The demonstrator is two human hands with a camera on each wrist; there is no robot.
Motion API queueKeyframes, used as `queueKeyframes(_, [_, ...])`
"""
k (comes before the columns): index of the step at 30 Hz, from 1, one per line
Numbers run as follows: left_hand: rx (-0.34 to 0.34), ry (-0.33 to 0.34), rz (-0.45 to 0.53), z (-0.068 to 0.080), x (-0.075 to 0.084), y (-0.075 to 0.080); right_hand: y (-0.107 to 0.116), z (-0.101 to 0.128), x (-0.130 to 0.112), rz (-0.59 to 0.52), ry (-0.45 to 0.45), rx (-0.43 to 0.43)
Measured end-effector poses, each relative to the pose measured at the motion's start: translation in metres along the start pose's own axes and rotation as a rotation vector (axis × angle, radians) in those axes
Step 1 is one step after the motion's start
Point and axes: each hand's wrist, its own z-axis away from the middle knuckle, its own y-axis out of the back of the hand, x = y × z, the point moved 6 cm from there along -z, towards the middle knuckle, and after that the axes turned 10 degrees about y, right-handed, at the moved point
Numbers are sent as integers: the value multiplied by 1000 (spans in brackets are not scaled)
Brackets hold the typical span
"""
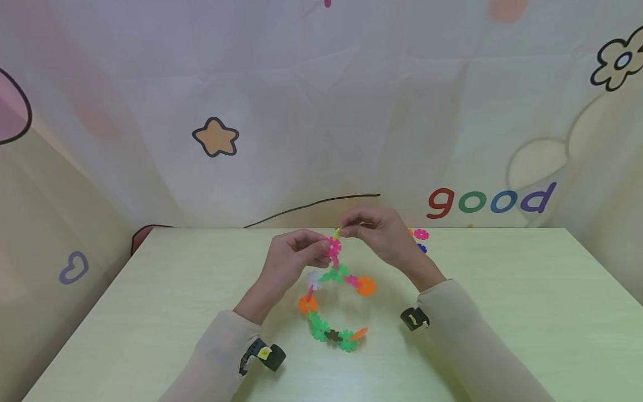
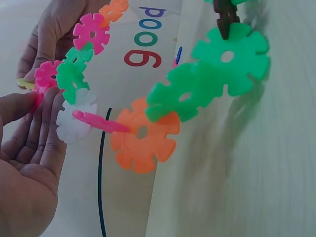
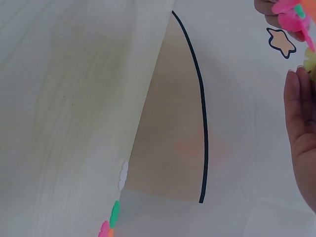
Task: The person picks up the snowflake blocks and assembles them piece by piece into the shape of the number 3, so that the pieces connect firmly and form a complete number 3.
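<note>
at the centre of the head view the left hand (image 1: pixel 296 252) pinches the top pink disc (image 1: pixel 334 246) of a snowflake-disc chain (image 1: pixel 334 301), while the right hand (image 1: pixel 374 231) pinches a yellow disc (image 1: pixel 337 232) against it. the chain hangs down in a loop, its lower end resting on the pale green surface (image 1: pixel 502 312). likely risk: a slot missing its notch, or pressure popping a joint apart. spare discs (image 1: pixel 420 235) lie just right of the right hand.

A pale yellow-green worktop (image 1: pixel 502 312) with a faint wood grain carries everything. Near its middle, the lower end of a ring of plastic flower pieces (image 1: pixel 334 312) rests on it. At the far edge lie a loose pink piece (image 1: pixel 421 234) and a blue piece (image 1: pixel 422 248).
</note>
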Motion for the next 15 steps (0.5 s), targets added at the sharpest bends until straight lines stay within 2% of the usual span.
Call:
queueKeyframes(8, [-1,-5,25,0,2,0,-4,-1,-2,-30,68,17])
queueKeyframes(15, [-21,8,44,-1,-1,1,-5,0,-1,-10,50,15])
